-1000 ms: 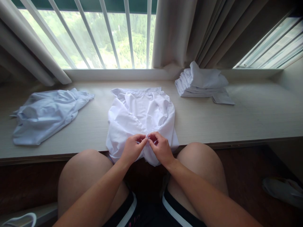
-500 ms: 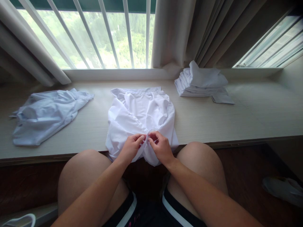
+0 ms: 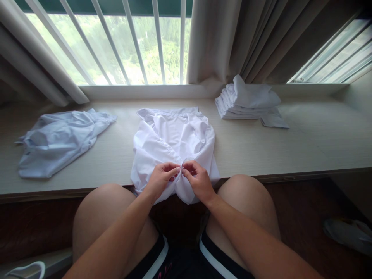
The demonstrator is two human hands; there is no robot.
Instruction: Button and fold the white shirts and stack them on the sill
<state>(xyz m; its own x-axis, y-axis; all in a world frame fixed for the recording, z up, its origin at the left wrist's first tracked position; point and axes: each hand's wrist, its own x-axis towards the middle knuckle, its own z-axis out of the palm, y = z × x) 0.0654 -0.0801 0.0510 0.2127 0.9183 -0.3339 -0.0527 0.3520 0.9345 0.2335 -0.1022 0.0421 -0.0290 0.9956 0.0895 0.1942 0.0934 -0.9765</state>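
Observation:
A white shirt (image 3: 157, 143) lies on the pale ledge in front of me, collar end towards the window and lower end hanging over the front edge. My left hand (image 3: 164, 176) pinches one front edge of it between thumb and fingers. Close beside it, my right hand (image 3: 197, 178) pinches the other front edge, so the two edges meet between my fingertips. Whether a button is held there is too small to tell. Above my hands the front gapes in a V.
Another white garment (image 3: 62, 141) lies crumpled on the left of the ledge (image 3: 314, 143). A stack of folded white clothes (image 3: 250, 99) sits at the back right by the curtain (image 3: 210, 42). Behind the ledge is a barred window (image 3: 116, 46). My knees (image 3: 247, 197) press near its front edge.
My left hand has shifted slightly right, bringing its fingertips nearer my right hand. The shirt edges are closer together; the rest stays put apart from a slight camera shift.

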